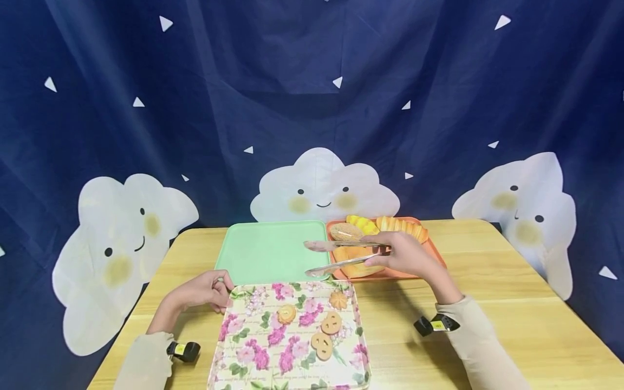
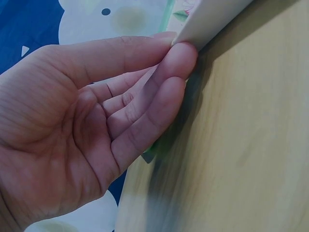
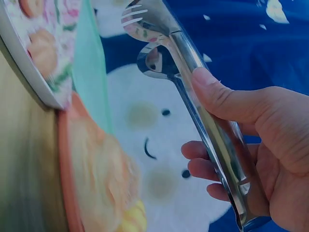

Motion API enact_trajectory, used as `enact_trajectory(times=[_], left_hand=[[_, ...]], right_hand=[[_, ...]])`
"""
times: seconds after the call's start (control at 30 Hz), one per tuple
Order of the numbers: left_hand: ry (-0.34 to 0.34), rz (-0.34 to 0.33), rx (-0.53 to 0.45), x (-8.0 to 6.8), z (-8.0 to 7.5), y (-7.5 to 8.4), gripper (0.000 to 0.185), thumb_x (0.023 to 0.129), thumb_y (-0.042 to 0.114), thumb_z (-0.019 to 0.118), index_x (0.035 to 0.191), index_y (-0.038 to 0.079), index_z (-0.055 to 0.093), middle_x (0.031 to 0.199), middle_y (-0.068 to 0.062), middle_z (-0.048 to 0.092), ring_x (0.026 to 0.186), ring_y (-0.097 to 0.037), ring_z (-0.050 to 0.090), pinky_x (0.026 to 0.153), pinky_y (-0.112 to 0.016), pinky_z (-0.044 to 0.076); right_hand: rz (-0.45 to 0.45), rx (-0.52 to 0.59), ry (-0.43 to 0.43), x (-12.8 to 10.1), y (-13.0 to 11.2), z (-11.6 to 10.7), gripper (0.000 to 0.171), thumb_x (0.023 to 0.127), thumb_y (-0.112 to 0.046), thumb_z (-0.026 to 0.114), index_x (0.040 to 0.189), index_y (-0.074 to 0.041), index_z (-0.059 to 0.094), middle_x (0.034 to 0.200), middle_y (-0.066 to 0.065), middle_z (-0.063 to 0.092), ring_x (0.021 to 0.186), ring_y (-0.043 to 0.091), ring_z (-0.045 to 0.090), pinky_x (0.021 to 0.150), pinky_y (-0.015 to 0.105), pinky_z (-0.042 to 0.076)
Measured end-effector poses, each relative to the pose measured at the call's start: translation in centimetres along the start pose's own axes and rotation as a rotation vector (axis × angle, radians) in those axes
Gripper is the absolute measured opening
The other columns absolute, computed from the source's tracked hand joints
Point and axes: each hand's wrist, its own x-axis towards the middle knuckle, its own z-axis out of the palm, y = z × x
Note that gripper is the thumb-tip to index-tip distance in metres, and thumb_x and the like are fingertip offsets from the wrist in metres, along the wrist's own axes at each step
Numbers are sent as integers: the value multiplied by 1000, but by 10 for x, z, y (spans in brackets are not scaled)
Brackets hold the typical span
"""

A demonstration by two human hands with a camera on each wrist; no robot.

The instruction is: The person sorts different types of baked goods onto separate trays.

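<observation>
My left hand (image 1: 207, 290) pinches the far left edge of a floral tray (image 1: 253, 336) between thumb and fingers, as the left wrist view shows close up. On that tray lie several cookies, among them a round swirl cookie (image 1: 286, 313) and a pretzel-shaped one (image 1: 322, 345). In my right hand (image 1: 402, 252) is a pair of metal tongs (image 3: 193, 96), its arms apart with nothing between the tips. The tongs' tips reach over the right side of a bare green tray (image 1: 268, 249), while my hand is above an orange tray (image 1: 434, 253).
The orange tray carries several breads: a brown oval loaf (image 1: 345, 232), a yellow piece (image 1: 363, 223), a croissant-like bread (image 1: 402, 227) and a flat one partly behind the tongs. All trays stand on a wooden table (image 1: 487, 314). A blue curtain (image 1: 312, 108) with clouds hangs behind.
</observation>
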Motion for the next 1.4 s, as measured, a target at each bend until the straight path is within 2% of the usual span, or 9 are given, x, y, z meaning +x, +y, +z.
enact_trajectory(times=[0.27, 0.53, 0.7, 0.8, 1.07, 1.13, 1.2, 1.3, 1.4], left_hand=[[2, -12, -6, 1, 0, 0, 32, 88, 0, 72, 105, -12, 48, 72, -3, 63, 69, -18, 67, 67, -33, 62], [-2, -4, -1, 1, 0, -1, 31, 88, 0, 72, 105, -12, 49, 73, -5, 65, 68, -18, 67, 66, -33, 62], [-3, 3, -4, 2, 0, -1, 32, 88, 0, 72, 105, -13, 48, 72, -4, 63, 69, -19, 67, 67, -33, 62], [-4, 2, 0, 2, -1, 0, 32, 88, -1, 72, 105, -13, 48, 72, -5, 61, 69, -18, 68, 67, -33, 62], [-8, 14, -6, 2, -1, 0, 31, 88, -1, 71, 105, -13, 48, 72, -6, 61, 68, -18, 67, 66, -33, 62], [-9, 18, -5, 2, -2, 0, 31, 88, -1, 71, 105, -14, 48, 72, -5, 62, 68, -18, 68, 66, -33, 62], [-12, 15, -7, 2, -2, -1, 32, 88, -1, 71, 106, -14, 48, 73, -5, 63, 68, -17, 68, 66, -33, 62], [-17, 17, -5, 2, -2, -2, 32, 88, -1, 71, 106, -15, 48, 73, -3, 64, 68, -16, 67, 66, -33, 62], [-16, 22, -5, 2, -1, -2, 32, 89, 0, 70, 106, -14, 48, 73, -3, 64, 67, -16, 67, 66, -33, 62]], right_hand=[[-111, -19, -44, 4, -20, 19, 49, 78, -36, 87, 121, -16, 75, 83, -10, 68, 65, 2, 52, 57, 19, 43], [-185, -46, -108, 5, -33, 39, 50, 79, -43, 83, 121, -17, 75, 73, -14, 58, 59, -4, 39, 53, 16, 33], [-189, -57, -129, 5, -37, 47, 52, 79, -42, 83, 123, -18, 75, 93, -7, 74, 64, -2, 43, 54, 17, 35], [-189, -56, -141, 4, -40, 50, 53, 79, -42, 83, 124, -17, 74, 101, -2, 77, 65, -1, 45, 55, 18, 36], [-199, -90, -144, 5, -47, 56, 50, 78, -46, 83, 120, -19, 76, 75, -10, 61, 62, -1, 40, 51, 18, 29], [-213, -93, -142, 5, -48, 58, 50, 78, -46, 83, 119, -19, 76, 80, -9, 67, 63, 0, 47, 51, 18, 32], [-233, -95, -139, 4, -48, 59, 51, 78, -46, 83, 119, -17, 76, 91, -6, 75, 69, 3, 58, 54, 17, 39], [-271, -92, -135, 4, -48, 60, 50, 78, -44, 83, 119, -16, 76, 107, -2, 78, 75, 6, 65, 55, 17, 42], [-302, -84, -128, 5, -49, 62, 49, 78, -43, 83, 118, -15, 76, 100, -2, 78, 65, 2, 57, 50, 15, 34]])
